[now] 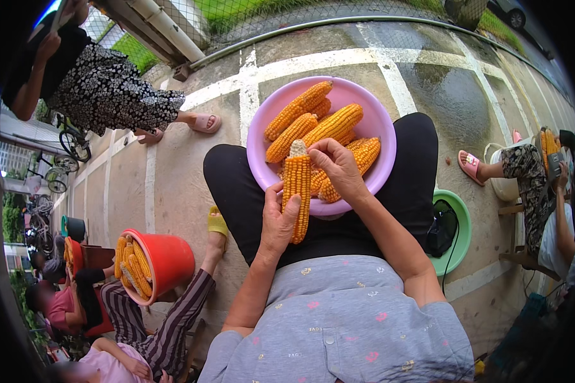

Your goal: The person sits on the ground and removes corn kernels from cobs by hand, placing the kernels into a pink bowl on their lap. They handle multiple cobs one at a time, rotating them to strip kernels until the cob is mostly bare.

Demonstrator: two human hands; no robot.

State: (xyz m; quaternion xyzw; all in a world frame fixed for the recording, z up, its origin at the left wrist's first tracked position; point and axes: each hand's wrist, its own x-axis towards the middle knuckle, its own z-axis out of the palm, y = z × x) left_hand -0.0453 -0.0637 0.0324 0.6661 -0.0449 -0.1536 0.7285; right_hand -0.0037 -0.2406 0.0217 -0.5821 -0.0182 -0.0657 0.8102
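A dried corn cob point(297, 191) with orange kernels stands nearly upright in my left hand point(280, 218), whose thumb lies across its front. Its upper tip is bare and whitish. At that tip are the fingers of my right hand point(338, 167), thumb and forefinger close together beside the top kernels; whether a kernel is between them cannot be seen. Behind both hands a pink plastic basin point(385, 165) rests between my knees. Several more corn cobs point(340, 124) lie in it, partly covered by my right hand.
On the left, a red bucket point(172, 263) of corn cobs stands by seated people. A person in a patterned skirt point(110, 91) stands at the upper left. A green basin point(462, 230) holding a black item sits by my right leg. Another person point(532, 191) sits at the far right.
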